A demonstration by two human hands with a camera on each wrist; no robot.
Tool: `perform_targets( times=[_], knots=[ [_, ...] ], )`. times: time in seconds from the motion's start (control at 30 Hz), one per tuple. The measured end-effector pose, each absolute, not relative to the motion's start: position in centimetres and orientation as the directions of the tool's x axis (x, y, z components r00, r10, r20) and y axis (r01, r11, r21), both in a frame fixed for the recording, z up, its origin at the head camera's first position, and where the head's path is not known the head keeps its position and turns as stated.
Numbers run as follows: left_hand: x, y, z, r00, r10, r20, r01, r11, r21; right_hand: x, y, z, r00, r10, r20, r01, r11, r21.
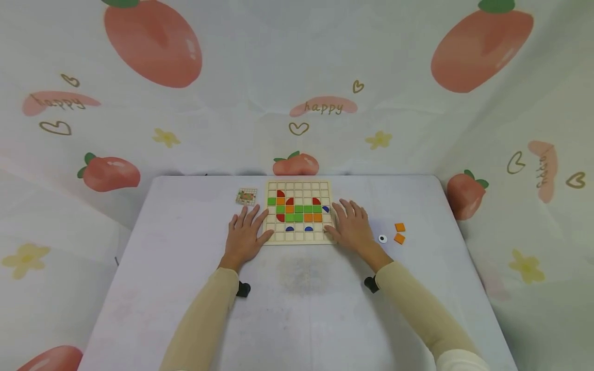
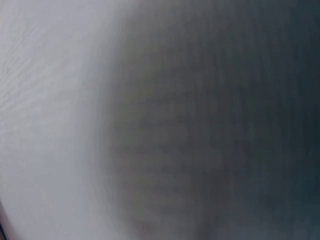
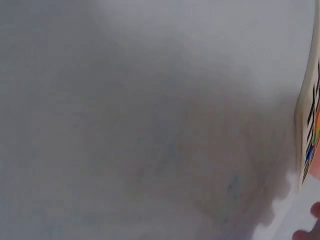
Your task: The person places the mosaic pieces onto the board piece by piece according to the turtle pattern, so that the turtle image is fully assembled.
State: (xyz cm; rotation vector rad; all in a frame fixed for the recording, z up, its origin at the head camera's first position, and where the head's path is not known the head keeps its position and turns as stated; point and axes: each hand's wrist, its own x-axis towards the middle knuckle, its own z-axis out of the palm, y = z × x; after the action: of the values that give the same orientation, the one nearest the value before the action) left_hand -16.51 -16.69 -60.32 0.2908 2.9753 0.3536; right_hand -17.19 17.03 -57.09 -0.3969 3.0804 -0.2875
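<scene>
A pale wooden grid board (image 1: pixel 299 186) lies on the table, holding green squares (image 1: pixel 299 209), orange squares (image 1: pixel 308 218), red quarter-rounds (image 1: pixel 316 201) and blue half-rounds (image 1: pixel 308 229). My left hand (image 1: pixel 243 237) is beside its left edge, fingers spread, thumb and index fingertip right at the rim. On the opposite side, my right hand (image 1: pixel 353 229) lies with fingers extended, its thumb over the lower right corner. The right wrist view catches only the board's edge (image 3: pixel 300 125) and some fingertips (image 3: pixel 301 235). Blur and a dark shape fill most of the left wrist view.
A small picture card (image 1: pixel 246 196) lies left of the board, beyond my left fingertips. Right of my right hand are two loose orange squares (image 1: pixel 400 227) and a white disc (image 1: pixel 382 239) with a black dot. A fruit-printed cloth (image 1: pixel 232 103) hangs behind the white table (image 1: pixel 297 319).
</scene>
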Motion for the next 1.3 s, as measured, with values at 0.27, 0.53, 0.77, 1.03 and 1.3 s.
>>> perform_targets(
  times=[0.27, 0.53, 0.77, 1.03, 1.3],
  knots=[
    [-16.6, -16.7, -60.6, -0.972, 0.214, -0.097, 0.185, 0.952, 0.242, -16.7, 19.7, -57.7, -0.98, -0.17, -0.107, -0.157, 0.981, -0.118],
    [-16.5, -16.6, -60.4, -0.973, 0.214, -0.091, 0.186, 0.952, 0.244, -16.6, 23.3, -57.9, -0.983, -0.113, -0.142, -0.092, 0.986, -0.142],
    [-16.5, -16.5, -60.3, -0.975, 0.208, -0.081, 0.182, 0.95, 0.252, -16.2, 26.7, -57.9, -0.985, -0.063, -0.162, -0.026, 0.975, -0.222],
    [-16.7, -16.6, -61.3, -0.975, 0.213, -0.06, 0.193, 0.952, 0.236, -15.2, 30.5, -57.5, -0.978, -0.032, -0.206, 0.029, 0.957, -0.289],
    [-16.8, -16.8, -61.2, -0.974, 0.212, -0.084, 0.188, 0.955, 0.23, -14.8, 32.6, -58.2, -0.985, 0.022, -0.169, 0.1, 0.881, -0.463]
  ],
)
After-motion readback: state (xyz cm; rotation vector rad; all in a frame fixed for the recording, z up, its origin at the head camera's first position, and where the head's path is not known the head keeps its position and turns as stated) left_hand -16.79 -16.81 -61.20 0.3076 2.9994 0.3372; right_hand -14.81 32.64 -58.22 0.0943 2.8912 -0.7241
